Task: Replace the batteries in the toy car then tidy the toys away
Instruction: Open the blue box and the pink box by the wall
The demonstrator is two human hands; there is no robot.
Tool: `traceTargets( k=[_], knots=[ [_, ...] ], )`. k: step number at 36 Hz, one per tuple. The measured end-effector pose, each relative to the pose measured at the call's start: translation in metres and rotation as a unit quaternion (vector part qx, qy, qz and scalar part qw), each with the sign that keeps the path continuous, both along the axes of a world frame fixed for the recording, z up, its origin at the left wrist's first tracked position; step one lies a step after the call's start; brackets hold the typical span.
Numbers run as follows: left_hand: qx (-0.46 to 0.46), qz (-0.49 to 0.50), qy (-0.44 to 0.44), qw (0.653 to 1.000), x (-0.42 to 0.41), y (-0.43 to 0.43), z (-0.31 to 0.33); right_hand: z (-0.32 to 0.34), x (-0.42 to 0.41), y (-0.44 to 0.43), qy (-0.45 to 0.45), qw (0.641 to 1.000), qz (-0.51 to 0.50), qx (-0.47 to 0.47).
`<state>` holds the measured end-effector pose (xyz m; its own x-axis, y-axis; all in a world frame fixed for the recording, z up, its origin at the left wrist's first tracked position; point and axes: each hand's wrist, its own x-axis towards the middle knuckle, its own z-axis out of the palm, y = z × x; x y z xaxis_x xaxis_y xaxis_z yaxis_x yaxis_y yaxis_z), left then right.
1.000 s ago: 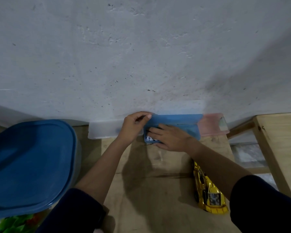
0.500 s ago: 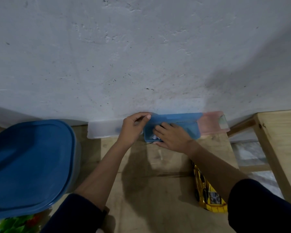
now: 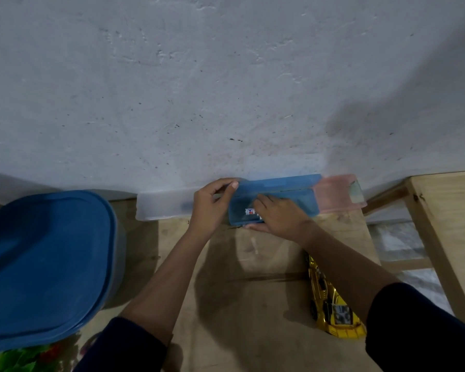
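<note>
A translucent blue box (image 3: pixel 293 193) stands against the wall at the back of the wooden table (image 3: pixel 239 296). A white-labelled battery (image 3: pixel 249 211) shows through its front wall. My left hand (image 3: pixel 211 206) pinches the box's upper left corner, where the lid is, between thumb and forefinger. My right hand (image 3: pixel 278 217) holds the front of the box, fingers over the top beside the battery and thumb under the front edge. The yellow toy car (image 3: pixel 333 314) lies on the table at the lower right, partly hidden by my right forearm.
A clear box (image 3: pixel 161 208) sits left of the blue one and a pink box (image 3: pixel 338 194) right of it. A large tub with a blue lid (image 3: pixel 43 264) fills the left. Green toys (image 3: pixel 16 358) show below it. A second wooden table (image 3: pixel 451 224) stands at right.
My right hand has slid a little further over the blue box, and the battery now shows left of its fingers. My left hand has stayed on the corner.
</note>
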<state>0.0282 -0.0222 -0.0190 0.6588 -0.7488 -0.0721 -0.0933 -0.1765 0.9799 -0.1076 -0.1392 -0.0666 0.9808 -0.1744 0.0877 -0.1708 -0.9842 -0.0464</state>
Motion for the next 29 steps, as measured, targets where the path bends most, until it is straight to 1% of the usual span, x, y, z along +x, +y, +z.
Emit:
traceTargets(
  k=[2, 5, 9, 12, 15, 18, 20, 22, 26, 29],
  knots=[
    [0.001, 0.004, 0.002, 1.000, 0.000, 0.001, -0.001, 0.001, 0.000, 0.000, 0.011, 0.999, -0.012, 0.046],
    [0.003, 0.006, 0.005, 1.000, 0.000, 0.002, -0.003, 0.004, 0.000, 0.001, 0.001, 0.998, -0.013, 0.060],
    [0.005, 0.006, 0.005, 1.000, 0.001, 0.002, -0.004, 0.009, -0.003, 0.000, -0.004, 0.990, -0.026, 0.136],
    [0.005, 0.009, 0.007, 1.000, 0.001, 0.002, -0.002, 0.016, -0.003, 0.000, -0.042, 0.987, -0.048, 0.150],
    [0.003, 0.012, 0.007, 1.000, 0.000, 0.003, -0.003, 0.015, -0.001, 0.000, -0.048, 0.982, -0.069, 0.170],
    [-0.002, 0.026, 0.006, 1.000, -0.003, 0.002, -0.004, 0.016, 0.000, -0.002, -0.081, 0.987, -0.072, 0.122],
    [-0.012, 0.036, 0.000, 0.999, -0.003, 0.002, -0.004, 0.018, 0.001, 0.000, -0.119, 0.988, -0.058, 0.078],
    [-0.015, 0.042, -0.005, 0.999, -0.004, 0.001, -0.004, 0.022, 0.000, 0.004, -0.144, 0.987, -0.038, 0.058],
    [-0.024, 0.041, -0.007, 0.999, -0.005, 0.001, -0.005, 0.024, -0.008, 0.010, -0.126, 0.991, 0.036, -0.004],
    [-0.017, 0.020, -0.013, 1.000, -0.005, 0.002, -0.005, 0.024, -0.011, 0.014, -0.106, 0.992, 0.062, -0.026]
  ],
)
